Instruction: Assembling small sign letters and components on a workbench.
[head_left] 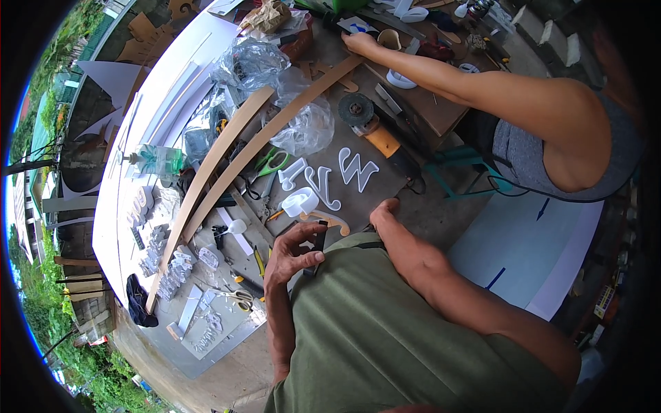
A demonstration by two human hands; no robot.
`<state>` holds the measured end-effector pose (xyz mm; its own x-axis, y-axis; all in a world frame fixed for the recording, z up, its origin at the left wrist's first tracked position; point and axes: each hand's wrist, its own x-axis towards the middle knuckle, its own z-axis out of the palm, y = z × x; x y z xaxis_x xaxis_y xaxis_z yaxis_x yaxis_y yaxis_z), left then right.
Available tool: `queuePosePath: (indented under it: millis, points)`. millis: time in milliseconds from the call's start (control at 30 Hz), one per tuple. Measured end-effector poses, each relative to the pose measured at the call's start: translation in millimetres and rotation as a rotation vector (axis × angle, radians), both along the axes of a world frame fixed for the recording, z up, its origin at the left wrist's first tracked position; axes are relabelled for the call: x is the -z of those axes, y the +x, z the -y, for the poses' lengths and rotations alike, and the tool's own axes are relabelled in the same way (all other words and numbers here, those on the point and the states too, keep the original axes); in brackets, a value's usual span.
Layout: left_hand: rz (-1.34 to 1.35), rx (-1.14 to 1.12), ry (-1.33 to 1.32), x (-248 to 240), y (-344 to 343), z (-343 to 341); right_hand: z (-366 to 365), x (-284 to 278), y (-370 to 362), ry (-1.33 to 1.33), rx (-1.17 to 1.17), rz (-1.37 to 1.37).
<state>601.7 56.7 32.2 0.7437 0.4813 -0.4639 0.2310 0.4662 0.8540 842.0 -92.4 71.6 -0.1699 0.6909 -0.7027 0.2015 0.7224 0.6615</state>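
My left hand is in front of my green shirt, its thumb and fingers closed around a narrow black flat piece. At the near table edge, my right hand shows only its back and thumb side; its fingers are hidden. Just beyond it lie white letter-shaped outline pieces on the dark table top. A small white plastic container and a curved tan cut-out sit close to my left hand. Farther off, an angle grinder with an orange body rests on the table.
Two long brown strips arch across the table. Green-handled scissors, crumpled clear plastic, metal scissors and a green bottle crowd the surface. From the right, a co-worker's arm reaches over the far end.
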Motion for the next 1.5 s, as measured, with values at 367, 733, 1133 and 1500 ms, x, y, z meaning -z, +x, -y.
queuePosePath:
  millis: [367,733,1133,1500]
  points:
    - [0.012,0.012,-0.04,3.4,-0.7,-1.7,-16.5,-14.7,-6.2,-0.206,-0.071,0.136]
    - [0.009,-0.007,-0.064,2.5,2.9,-5.4,-23.2,15.1,-7.7,-0.291,-0.254,0.267]
    - [0.014,0.004,-0.055,7.4,1.2,-8.5,-28.2,48.1,-8.9,-0.382,-0.434,0.406]
    - [0.052,0.03,-0.086,7.1,0.5,-10.5,-31.1,76.3,-12.0,-0.438,-0.578,0.541]
